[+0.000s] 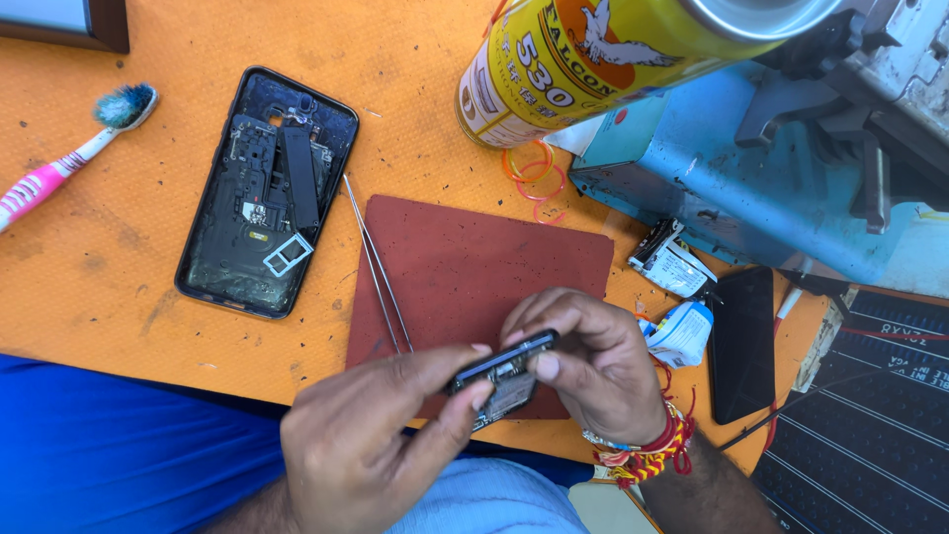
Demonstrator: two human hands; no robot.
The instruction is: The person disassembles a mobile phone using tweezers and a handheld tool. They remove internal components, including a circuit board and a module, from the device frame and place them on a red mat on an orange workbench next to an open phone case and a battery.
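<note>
A: What are the hands working on, nearest the camera?

B: The left hand (366,445) and the right hand (583,361) are both pinching a small dark phone part (502,374), fingertips closed on its ends, holding it above the near edge of the red mat (474,262).

A: And how far along does it look?

B: Partway, I'm judging. The opened phone shell (267,193) is lying stripped on the orange table (129,247), its insides exposed, with tweezers (376,262) resting untouched beside the mat. Nothing is going back in yet. Farther off, a toothbrush (69,158) and a yellow spray can (593,59) are lying idle.
</note>
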